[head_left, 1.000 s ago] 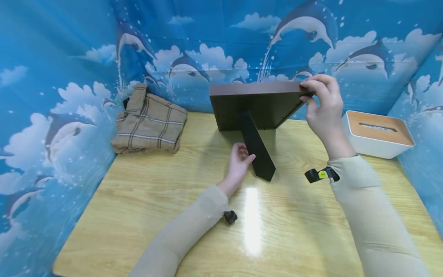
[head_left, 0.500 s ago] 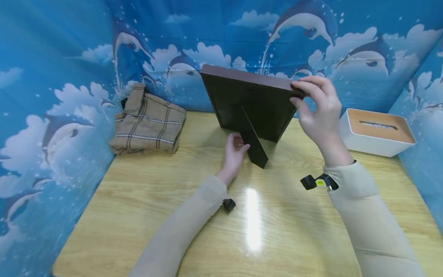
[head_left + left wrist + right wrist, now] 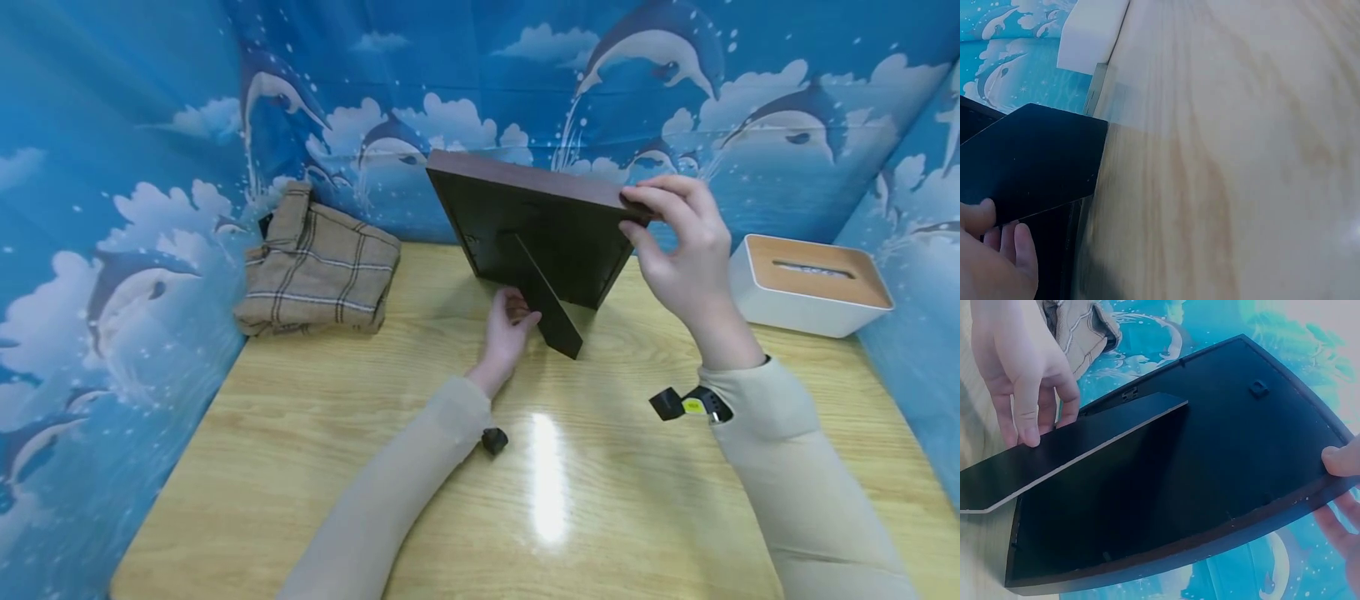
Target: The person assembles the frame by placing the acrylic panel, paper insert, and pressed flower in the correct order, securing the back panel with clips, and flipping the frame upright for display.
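Note:
A dark picture frame [image 3: 487,208] stands tilted on the table with its black back facing me. From the middle of that back a black easel leg [image 3: 551,312] angles out and down towards the tabletop. My left hand [image 3: 504,333] pinches the leg's left edge between thumb and fingers, seen closely in the right wrist view, where the left hand [image 3: 1029,381] comes in from the upper left. At the frame's top right corner, my right hand [image 3: 686,250] grips the edge with thumb on the back and fingers over the top. The front of the picture frame is hidden.
A folded plaid cloth garment [image 3: 322,267] lies at the back left of the wooden table [image 3: 300,467]. To the back right stands a white tissue box [image 3: 813,287] with a wood-coloured lid. Behind everything hangs a blue dolphin-print curtain [image 3: 450,75].
The picture frame has turned and shifted left, its back now facing me more. Both hands moved with it, still holding the corner and the leg. Little differs in the last half second.

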`<state>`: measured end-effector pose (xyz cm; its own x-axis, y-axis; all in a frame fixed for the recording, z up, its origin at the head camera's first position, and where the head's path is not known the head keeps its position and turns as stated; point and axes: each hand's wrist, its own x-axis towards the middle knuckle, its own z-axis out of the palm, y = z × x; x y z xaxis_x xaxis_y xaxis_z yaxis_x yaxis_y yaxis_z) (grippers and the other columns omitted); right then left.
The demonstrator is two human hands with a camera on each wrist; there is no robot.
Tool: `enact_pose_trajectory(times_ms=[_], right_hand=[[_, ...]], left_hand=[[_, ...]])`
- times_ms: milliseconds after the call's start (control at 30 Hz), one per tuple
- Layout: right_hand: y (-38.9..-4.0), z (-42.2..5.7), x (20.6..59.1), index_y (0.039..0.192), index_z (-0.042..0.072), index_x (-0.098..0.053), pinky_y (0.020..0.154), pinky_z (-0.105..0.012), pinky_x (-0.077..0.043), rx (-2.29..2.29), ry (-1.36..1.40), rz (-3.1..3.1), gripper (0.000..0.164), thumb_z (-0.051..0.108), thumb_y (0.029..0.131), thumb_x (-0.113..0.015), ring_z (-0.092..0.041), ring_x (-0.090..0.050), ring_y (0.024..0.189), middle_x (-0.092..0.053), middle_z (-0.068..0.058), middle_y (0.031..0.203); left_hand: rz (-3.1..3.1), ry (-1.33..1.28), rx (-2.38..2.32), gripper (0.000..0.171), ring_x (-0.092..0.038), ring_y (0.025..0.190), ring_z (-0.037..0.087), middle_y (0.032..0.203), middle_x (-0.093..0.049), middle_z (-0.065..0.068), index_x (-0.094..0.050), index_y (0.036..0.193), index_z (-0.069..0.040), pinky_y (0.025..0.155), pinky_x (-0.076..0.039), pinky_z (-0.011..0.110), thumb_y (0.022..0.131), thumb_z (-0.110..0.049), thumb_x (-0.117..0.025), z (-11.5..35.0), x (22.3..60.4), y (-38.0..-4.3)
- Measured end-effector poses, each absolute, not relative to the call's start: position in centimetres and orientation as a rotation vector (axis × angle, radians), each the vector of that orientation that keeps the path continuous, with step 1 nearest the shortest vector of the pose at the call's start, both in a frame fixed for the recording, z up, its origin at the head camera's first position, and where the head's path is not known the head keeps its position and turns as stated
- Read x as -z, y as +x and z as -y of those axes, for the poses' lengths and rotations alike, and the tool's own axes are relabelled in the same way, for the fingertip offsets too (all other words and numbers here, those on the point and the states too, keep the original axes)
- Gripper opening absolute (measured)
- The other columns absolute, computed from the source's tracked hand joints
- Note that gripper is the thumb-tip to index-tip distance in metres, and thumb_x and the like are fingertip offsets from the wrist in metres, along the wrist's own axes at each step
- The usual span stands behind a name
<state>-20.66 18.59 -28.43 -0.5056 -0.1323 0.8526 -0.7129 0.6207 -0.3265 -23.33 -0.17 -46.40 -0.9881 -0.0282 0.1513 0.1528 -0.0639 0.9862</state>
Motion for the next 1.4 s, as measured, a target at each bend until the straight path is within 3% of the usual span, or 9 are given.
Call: enact_pose_trajectory(times_ms=[300,433,667,800,967,1233,1400], right_hand=[[-20.5,-18.5,28.6,0.114,0.002,-0.067,0.085,-0.021,-0.046,-0.862,0.728,2.008,0.033,-0.005,0.082,-0.07,-0.029,-0.056,0.1,-0.056,-0.016,0.117],[-20.3,-18.7,28.9,0.121,0.004,-0.062,0.086,-0.027,-0.047,-0.805,0.779,2.044,0.039,-0.004,0.083,-0.069,-0.029,-0.054,0.106,-0.054,-0.018,0.121],[-20.0,-18.9,29.2,0.13,0.007,-0.056,0.087,-0.03,-0.048,-0.763,0.77,2.059,0.05,-0.002,0.083,-0.071,-0.029,-0.053,0.109,-0.051,-0.018,0.126],[-20.0,-19.0,29.3,0.133,0.008,-0.053,0.086,-0.03,-0.05,-0.766,0.743,2.084,0.053,-0.001,0.083,-0.07,-0.028,-0.053,0.11,-0.05,-0.02,0.126],[-20.0,-18.9,29.4,0.133,0.007,-0.054,0.087,-0.031,-0.052,-0.769,0.705,2.104,0.049,0.003,0.086,-0.068,-0.028,-0.056,0.108,-0.053,-0.023,0.121],[-20.7,-18.6,29.6,0.128,0.006,-0.058,0.088,-0.024,-0.05,-0.821,0.669,2.049,0.044,0.002,0.086,-0.067,-0.027,-0.058,0.105,-0.056,-0.022,0.117],[-21.3,-18.8,29.5,0.128,0.007,-0.06,0.088,-0.02,-0.048,-0.869,0.64,2.031,0.042,0.001,0.086,-0.067,-0.025,-0.057,0.107,-0.056,-0.021,0.117]], left_hand=[[2.14,-0.143,2.237,0.045,-0.057,0.103,0.029,0.112,-0.056,0.017,-0.046,0.122,0.004,0.087,-0.05,0.03,0.085,-0.002,-0.07,0.6,46.8,-22.8],[2.128,-0.168,2.242,0.045,-0.054,0.107,0.036,0.116,-0.054,0.026,-0.045,0.124,0.008,0.091,-0.048,0.038,0.087,-0.003,-0.068,1.5,46.5,-22.5],[2.151,-0.199,2.199,0.041,-0.057,0.103,0.034,0.116,-0.057,0.025,-0.048,0.121,0.007,0.09,-0.049,0.035,0.086,-0.001,-0.066,2.8,45.9,-22.4],[2.223,-0.172,2.257,0.058,-0.054,0.108,0.038,0.123,-0.051,0.029,-0.039,0.128,0.009,0.091,-0.048,0.041,0.085,-0.01,-0.071,2.1,46.0,-22.1],[2.312,-0.075,2.179,0.076,-0.054,0.106,0.028,0.119,-0.051,0.016,-0.033,0.132,-0.001,0.086,-0.049,0.034,0.078,-0.027,-0.079,-0.6,45.9,-21.5],[2.292,-0.037,1.945,0.068,-0.054,0.103,0.019,0.112,-0.053,0.006,-0.038,0.127,-0.003,0.093,-0.046,0.031,0.074,-0.015,-0.078,-2.0,45.8,-20.9],[2.432,-0.035,1.796,0.072,-0.054,0.102,0.018,0.114,-0.053,0.005,-0.037,0.133,-0.004,0.091,-0.046,0.032,0.075,-0.022,-0.075,-0.5,45.3,-19.8]])
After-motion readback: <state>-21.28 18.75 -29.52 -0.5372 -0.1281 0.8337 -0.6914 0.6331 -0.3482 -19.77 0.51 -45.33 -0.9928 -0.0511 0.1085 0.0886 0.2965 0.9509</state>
